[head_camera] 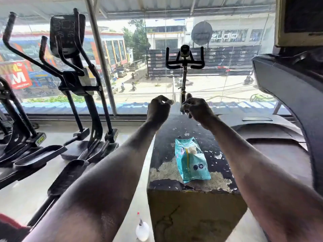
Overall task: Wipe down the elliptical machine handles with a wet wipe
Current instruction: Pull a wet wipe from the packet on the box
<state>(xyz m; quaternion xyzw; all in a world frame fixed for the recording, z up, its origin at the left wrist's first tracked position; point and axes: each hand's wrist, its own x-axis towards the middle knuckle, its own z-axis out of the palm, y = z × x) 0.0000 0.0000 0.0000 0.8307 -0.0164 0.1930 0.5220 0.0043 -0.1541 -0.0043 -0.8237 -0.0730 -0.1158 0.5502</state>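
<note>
On box, wipes pack, lengthwise away

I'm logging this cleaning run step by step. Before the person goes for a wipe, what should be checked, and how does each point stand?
1. Wet wipe pack within reach on the block: ok.
2. A wipe sticking out of the pack opening: ok.
3. Left hand free: ok, curled, holds nothing.
4. Right hand free: cannot tell.
5. Elliptical handles unobstructed: ok.
6. Wipe already in hand: not ok.
</note>
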